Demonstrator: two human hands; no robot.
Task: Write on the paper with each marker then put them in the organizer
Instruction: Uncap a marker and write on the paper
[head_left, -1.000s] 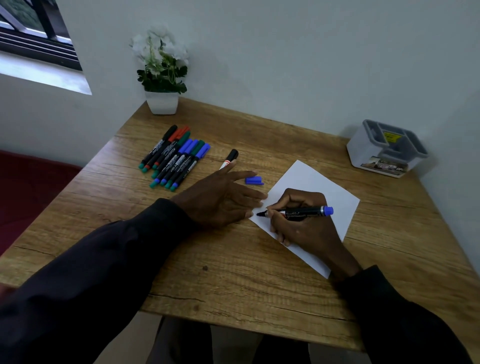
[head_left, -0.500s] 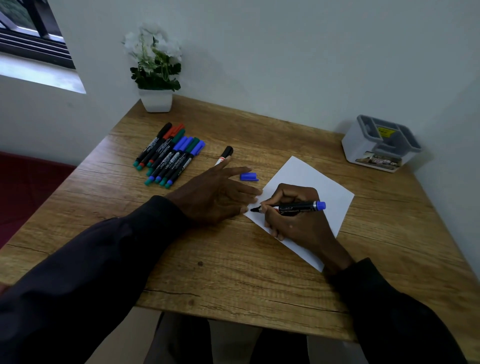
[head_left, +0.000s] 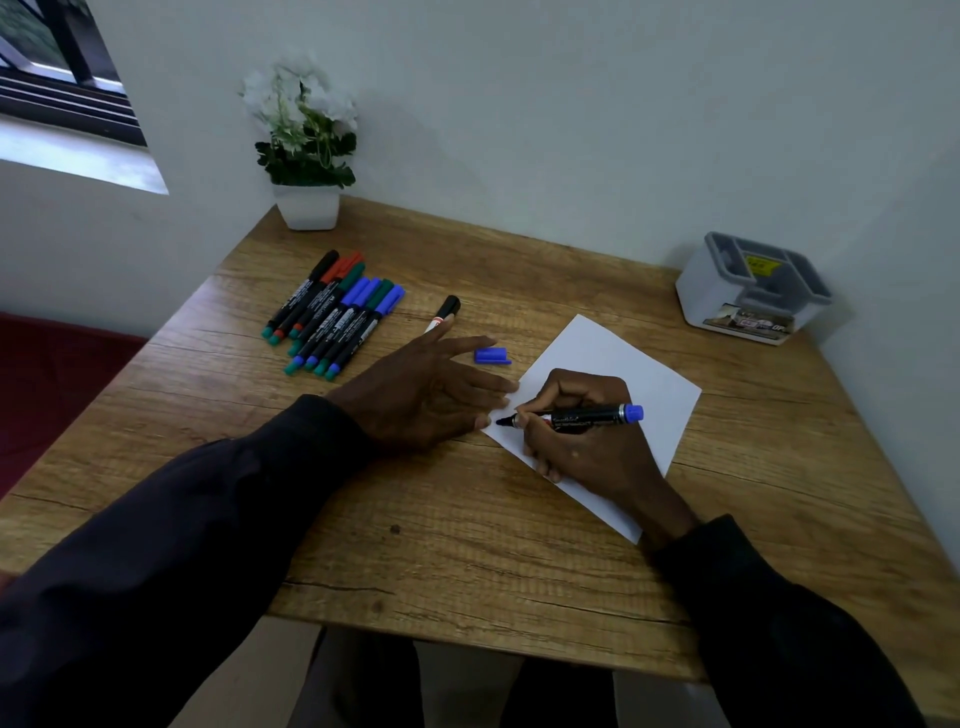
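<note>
My right hand (head_left: 587, 436) grips an uncapped black marker with a blue end (head_left: 592, 415), its tip touching the near left corner of the white paper (head_left: 613, 358). My left hand (head_left: 426, 389) lies flat with straight fingers, the fingertips pressing the paper's left edge. The marker's blue cap (head_left: 491, 356) lies on the table just beyond my left hand. Several capped markers (head_left: 332, 314) lie in a row at the left. One black-capped marker (head_left: 442, 313) lies apart, partly hidden by my left index finger. The grey-and-white organizer (head_left: 753, 288) stands at the far right corner.
A white pot with white flowers (head_left: 306, 156) stands at the table's far left corner against the wall. The wooden table (head_left: 467, 545) ends close to my body. A window is at the upper left, and a red surface lies lower left.
The hands hold nearly the same pose. The marker tip has stayed at the paper's near left corner, with only a slight shift of the view.
</note>
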